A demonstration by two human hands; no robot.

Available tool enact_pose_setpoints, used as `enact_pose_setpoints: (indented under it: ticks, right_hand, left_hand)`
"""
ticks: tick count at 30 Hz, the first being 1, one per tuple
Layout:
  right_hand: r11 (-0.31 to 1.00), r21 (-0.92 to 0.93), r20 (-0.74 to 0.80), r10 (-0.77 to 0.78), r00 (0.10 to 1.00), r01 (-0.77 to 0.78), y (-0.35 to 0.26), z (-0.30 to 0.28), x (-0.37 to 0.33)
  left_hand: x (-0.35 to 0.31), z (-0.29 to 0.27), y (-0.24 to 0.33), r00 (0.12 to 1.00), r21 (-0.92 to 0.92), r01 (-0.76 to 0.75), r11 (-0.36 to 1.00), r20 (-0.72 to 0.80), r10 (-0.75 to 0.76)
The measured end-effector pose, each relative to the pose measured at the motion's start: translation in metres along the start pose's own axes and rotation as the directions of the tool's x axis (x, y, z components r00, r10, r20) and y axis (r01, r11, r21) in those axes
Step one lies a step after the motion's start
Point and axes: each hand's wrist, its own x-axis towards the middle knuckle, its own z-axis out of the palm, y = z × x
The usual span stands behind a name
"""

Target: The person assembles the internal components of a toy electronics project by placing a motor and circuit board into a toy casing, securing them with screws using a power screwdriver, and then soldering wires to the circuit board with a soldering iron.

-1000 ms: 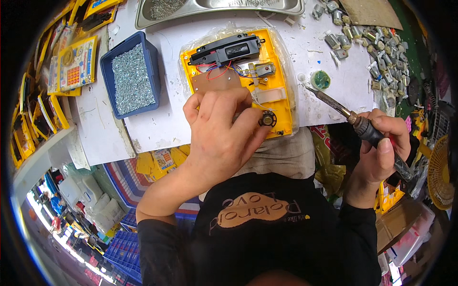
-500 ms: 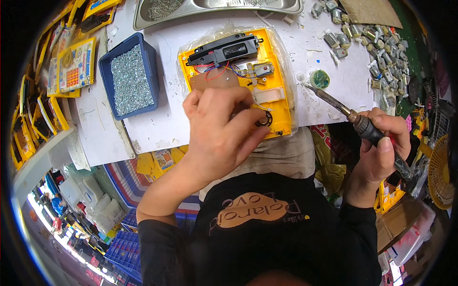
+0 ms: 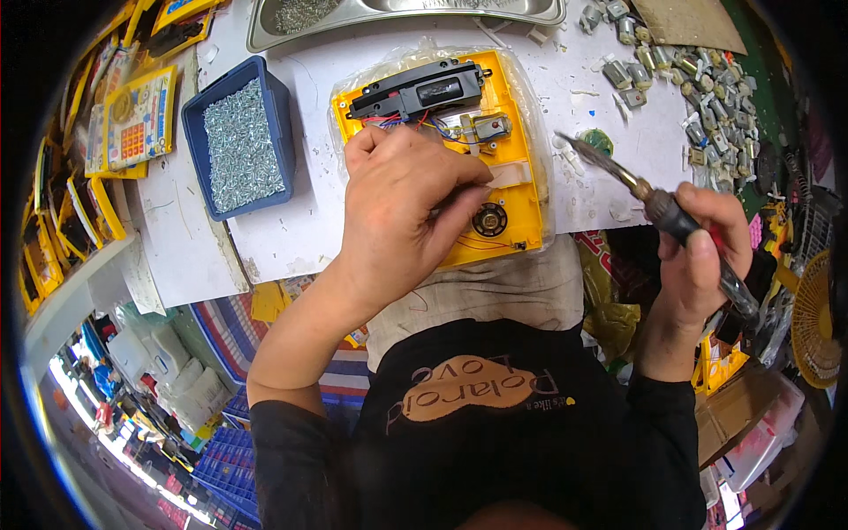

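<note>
My left hand point(image 3: 402, 208) is over a yellow plastic housing point(image 3: 523, 199), thumb and fingertips pinched together. Whatever they grip is hidden. Just below the fingertips, a round black speaker point(image 3: 489, 220) lies in the housing's near right part. Along the far side of the housing runs a black plastic part point(image 3: 424, 92). Thin red and blue wires lead from there to a small motor unit point(image 3: 488, 129), partly covered by my hand. In my right hand point(image 3: 702, 256) is a soldering iron point(image 3: 664, 212), its tip pointing up and left, close to a small green pot point(image 3: 595, 141).
A blue bin point(image 3: 238, 141) of screws stands left of the housing. At the far edge sits a metal tray point(image 3: 371, 16). Many small motors point(image 3: 707, 106) are piled at the right. Yellow housings point(image 3: 132, 124) are stacked at the left. Clear plastic wrap lies under the housing.
My left hand has moved slightly up and away from the speaker, which now shows fully. The soldering iron has shifted a little to the left, its tip slightly higher.
</note>
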Motion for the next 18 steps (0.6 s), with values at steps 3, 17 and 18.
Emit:
enact_pose_setpoints:
  ticks: [3,17,18]
  right_hand:
    - [0.993,0.1,0.054,-0.065,0.996,0.059,0.007,0.003,0.011]
    - [0.962,0.106,0.481,-0.271,0.834,0.252,0.012,0.013,0.049]
    - [0.962,0.107,0.482,-0.271,0.833,0.251,0.013,0.014,0.049]
  left_hand:
    - [-0.001,0.0,-0.002,0.998,0.006,-0.043,0.999,-0.053,0.043]
    - [-0.011,-0.004,-0.002,0.99,0.117,-0.133,0.984,0.051,0.128]
    - [-0.012,-0.003,-0.003,0.991,0.117,-0.131,0.984,0.051,0.126]
